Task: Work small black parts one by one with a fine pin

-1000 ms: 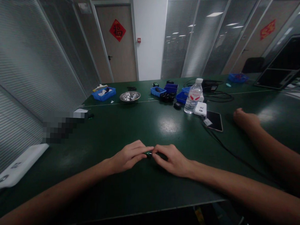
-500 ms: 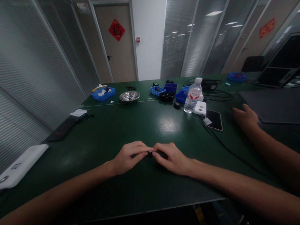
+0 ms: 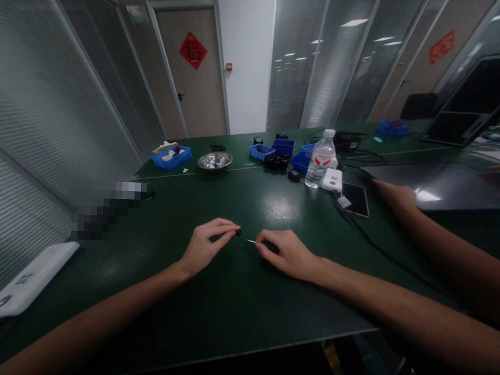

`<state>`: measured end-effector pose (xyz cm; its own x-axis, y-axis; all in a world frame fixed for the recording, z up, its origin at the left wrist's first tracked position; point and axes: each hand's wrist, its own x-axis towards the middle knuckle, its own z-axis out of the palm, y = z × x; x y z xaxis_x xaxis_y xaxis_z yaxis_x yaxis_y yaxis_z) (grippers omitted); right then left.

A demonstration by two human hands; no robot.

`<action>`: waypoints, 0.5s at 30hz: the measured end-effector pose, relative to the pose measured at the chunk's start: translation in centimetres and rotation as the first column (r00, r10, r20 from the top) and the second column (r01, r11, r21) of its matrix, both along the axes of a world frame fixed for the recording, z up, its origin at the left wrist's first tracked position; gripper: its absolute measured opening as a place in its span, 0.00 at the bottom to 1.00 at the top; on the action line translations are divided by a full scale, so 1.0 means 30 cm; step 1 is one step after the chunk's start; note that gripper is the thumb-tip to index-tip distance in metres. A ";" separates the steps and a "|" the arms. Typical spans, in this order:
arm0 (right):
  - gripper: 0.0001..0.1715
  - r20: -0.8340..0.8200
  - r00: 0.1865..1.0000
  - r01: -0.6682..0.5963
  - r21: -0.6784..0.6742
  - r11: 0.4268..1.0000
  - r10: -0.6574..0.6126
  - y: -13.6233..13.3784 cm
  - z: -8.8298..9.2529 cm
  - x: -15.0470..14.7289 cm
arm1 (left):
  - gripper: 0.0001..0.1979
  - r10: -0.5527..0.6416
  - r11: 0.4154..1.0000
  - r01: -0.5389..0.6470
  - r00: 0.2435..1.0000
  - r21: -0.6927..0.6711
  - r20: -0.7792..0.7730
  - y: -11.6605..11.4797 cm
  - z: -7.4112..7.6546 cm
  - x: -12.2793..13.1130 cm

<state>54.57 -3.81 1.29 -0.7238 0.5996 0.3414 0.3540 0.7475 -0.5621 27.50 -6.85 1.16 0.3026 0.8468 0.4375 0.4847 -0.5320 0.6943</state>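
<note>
A water bottle [image 3: 320, 159], a phone [image 3: 356, 199], blue bins [image 3: 170, 156] and a steel bowl [image 3: 214, 161] are resting on the green table [image 3: 228, 297].

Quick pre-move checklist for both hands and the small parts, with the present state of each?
1. Left hand pinching the small dark part: ok.
2. Right hand gripping the thin tool: ok.
3. Tool tip apart from the part: ok.
4. Tip aligned with the part: cannot tell, too small.
5. Green table under both hands: ok.
6. Another person's hand at the phone, apart from both hands: ok.

Both forearms bare to elbows, no sleeves, hands [image 3: 247, 251] w/o gloves, rings, watch.
</note>
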 end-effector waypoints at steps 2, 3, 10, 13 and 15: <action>0.12 0.011 1.000 -0.005 -0.005 1.000 0.005 0.003 0.001 0.002 | 0.12 0.063 0.998 -0.063 0.998 -0.029 0.005 0.039 -0.013 -0.040; 0.12 0.018 1.000 -0.002 -0.005 1.000 0.002 0.004 0.001 0.002 | 0.12 0.092 0.995 -0.092 0.996 -0.050 0.000 0.060 -0.020 -0.063; 0.14 0.051 0.999 -0.001 -0.012 1.000 0.002 0.005 0.000 0.005 | 0.15 0.185 0.935 -0.174 0.983 -0.308 0.008 0.168 -0.047 -0.198; 0.14 0.044 0.999 -0.003 -0.008 1.000 0.004 0.007 -0.002 0.006 | 0.18 0.273 0.920 -0.253 0.962 -0.298 0.027 0.190 -0.043 -0.238; 0.13 0.041 0.999 -0.001 -0.006 1.000 0.001 0.006 -0.001 0.006 | 0.19 0.312 0.909 -0.308 0.950 -0.280 -0.033 0.205 -0.042 -0.269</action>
<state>54.74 -3.62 1.25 -0.7380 0.6005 0.3077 0.3761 0.7447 -0.5514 19.43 -0.68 -0.10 0.0012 0.9850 0.1724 0.5842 -0.1406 0.7993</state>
